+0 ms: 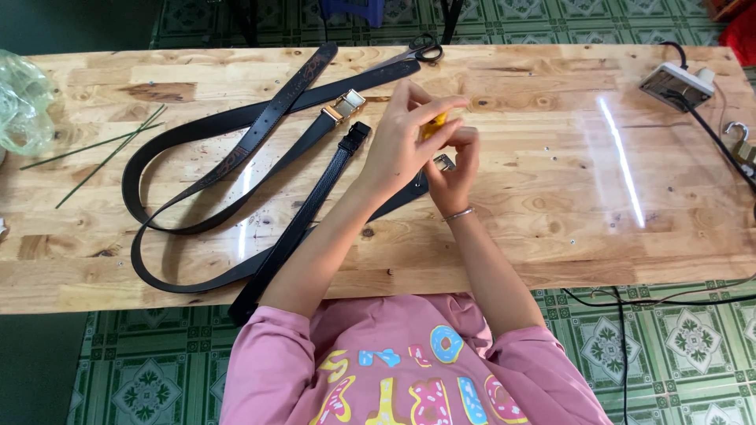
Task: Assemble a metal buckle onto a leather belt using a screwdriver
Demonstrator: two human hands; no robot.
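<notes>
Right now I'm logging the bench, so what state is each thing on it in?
Left hand: raised, pinching a small yellow tool.
Right hand: holding a silver buckle at a belt end.
Gold-buckle belt: lying looped on the table.
Scissors: flat, untouched.
Power strip: cable plugged in.
Padlock: shackle open.

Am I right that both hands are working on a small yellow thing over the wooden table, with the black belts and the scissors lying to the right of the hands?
Not quite. In the head view the black belts and the scissors lie to the left of the hands, not the right. The rest holds: the left hand and right hand work together on a small yellow thing over the wooden table.
</notes>
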